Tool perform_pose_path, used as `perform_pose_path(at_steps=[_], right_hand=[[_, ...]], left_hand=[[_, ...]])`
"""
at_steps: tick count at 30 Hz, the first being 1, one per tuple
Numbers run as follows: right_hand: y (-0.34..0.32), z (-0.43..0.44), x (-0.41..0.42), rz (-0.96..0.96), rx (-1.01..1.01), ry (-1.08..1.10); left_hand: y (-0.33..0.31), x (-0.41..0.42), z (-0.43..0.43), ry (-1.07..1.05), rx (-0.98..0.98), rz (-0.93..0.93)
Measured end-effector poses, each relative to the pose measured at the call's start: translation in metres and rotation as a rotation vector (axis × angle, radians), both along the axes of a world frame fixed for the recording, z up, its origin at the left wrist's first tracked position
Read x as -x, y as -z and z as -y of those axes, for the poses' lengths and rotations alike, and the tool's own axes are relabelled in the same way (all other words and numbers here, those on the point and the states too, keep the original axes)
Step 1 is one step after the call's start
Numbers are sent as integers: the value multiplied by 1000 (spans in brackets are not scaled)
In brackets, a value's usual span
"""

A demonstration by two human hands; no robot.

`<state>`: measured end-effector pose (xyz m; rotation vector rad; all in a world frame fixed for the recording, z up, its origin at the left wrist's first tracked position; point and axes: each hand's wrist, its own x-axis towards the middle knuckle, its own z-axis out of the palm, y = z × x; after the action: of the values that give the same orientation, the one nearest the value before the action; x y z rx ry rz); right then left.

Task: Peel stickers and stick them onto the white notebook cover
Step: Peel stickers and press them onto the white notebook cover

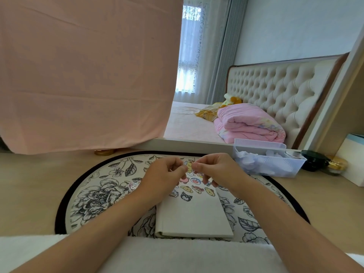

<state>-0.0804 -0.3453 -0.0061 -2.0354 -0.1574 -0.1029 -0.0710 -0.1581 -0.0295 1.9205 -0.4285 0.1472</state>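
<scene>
Evidently the step in hand was the peel. My left hand [165, 174] and right hand [214, 170] were both raised over the far end of the notebook [193, 217]. Their fingertips met, and each pinched one side of a small sticker [187, 165] with a yellow figure on it. The remaining fingers of both hands were curled under. Whether the sticker had parted from its backing I could not tell, as the piece was small and partly covered by my fingers.

Judgement: the task was well along but not complete. The next move would call for a clean separation of sticker from backing. It would then need lowering onto bare cover, clear of those already placed, and pressing flat. Risks noted were the sticker folding on itself or landing across a neighbour.

Condition of the notebook: closed, white, lying flat on a flowered mat [102, 194] on the surface [29, 184], directly before me. Its far half carried a cluster of cartoon stickers [195, 181] set close together, some hidden under my hands. Its near half was bare. The cover looked stiff and smooth, so I judged that stickers would take well to it. A basket [271, 164] stood to the right, apart from the work.
</scene>
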Motion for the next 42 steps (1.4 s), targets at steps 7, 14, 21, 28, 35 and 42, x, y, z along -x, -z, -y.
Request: perform_pose_path(at_steps=[7, 14, 21, 28, 35, 42], right_hand=[[-4, 1, 7, 18, 46, 64], [-1, 14, 29, -117, 165, 129], [7, 23, 45, -393, 235, 115], [7, 17, 38, -345, 336, 105], [9, 14, 33, -339, 395, 122], [15, 12, 29, -306, 481, 168]], left_hand=[[-2, 0, 1, -36, -127, 30], [2, 7, 8, -45, -572, 293], [17, 1, 2, 149, -850, 302], [20, 0, 3, 144, -844, 329], [23, -2, 3, 145, -836, 338], [25, -2, 3, 137, -826, 386]])
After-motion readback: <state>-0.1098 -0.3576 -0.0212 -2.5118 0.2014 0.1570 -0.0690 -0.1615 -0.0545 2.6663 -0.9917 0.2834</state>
